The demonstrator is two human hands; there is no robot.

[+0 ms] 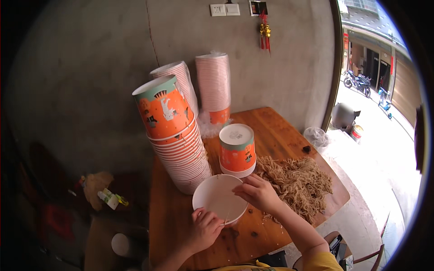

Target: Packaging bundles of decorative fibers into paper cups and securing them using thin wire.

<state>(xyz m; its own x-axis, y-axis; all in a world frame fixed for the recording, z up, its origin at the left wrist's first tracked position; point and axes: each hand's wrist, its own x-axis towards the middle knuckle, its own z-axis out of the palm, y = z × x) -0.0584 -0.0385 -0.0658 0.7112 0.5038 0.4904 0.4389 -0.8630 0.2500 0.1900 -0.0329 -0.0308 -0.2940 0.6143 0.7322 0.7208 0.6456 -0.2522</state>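
Observation:
A white-lined paper bucket [211,194] lies tilted on the wooden table in front of me, its open mouth toward me. My left hand [207,228] is closed on its near rim, where a thin tan string shows by the fingers. At the right side of the rim my right hand [258,193] is pinched, with a faint strand running below its fingertips. Right of that hand a heap of tan strings [296,183] is spread out. Just behind stands a short upside-down stack of orange and green paper buckets [237,151].
A tall leaning stack of buckets [174,135] rises at left. Behind it are two plastic-wrapped stacks, one pale [178,74] and one taller [213,81]. The table [266,124] meets a grey wall. A clear plastic bag [317,137] lies beside the doorway; a chair [373,257] stands at lower right.

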